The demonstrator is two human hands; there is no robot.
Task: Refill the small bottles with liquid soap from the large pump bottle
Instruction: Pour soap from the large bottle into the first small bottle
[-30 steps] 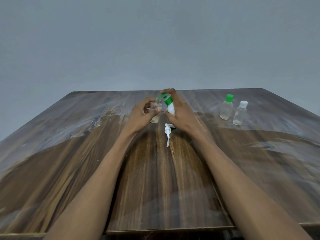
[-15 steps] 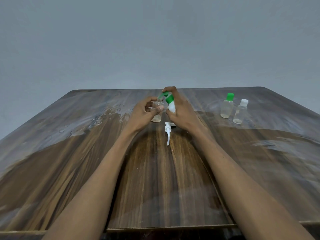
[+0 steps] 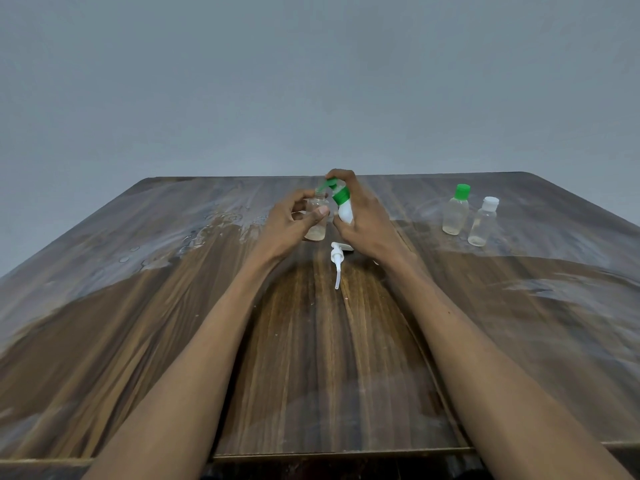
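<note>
My left hand grips a small clear bottle with no cap, upright on the table, a little pale liquid at its bottom. My right hand grips the white pump bottle with its green pump head; a finger lies on top of the pump and the green spout sits over the small bottle's mouth. Most of the white bottle is hidden behind my fingers.
A loose white spray pump lies on the wooden table just in front of my hands. At the right stand a small green-capped bottle and a small white-capped bottle. Wet patches shine at the left.
Both hands and the two bottles stay in nearly the same place; the view has shifted slightly.
</note>
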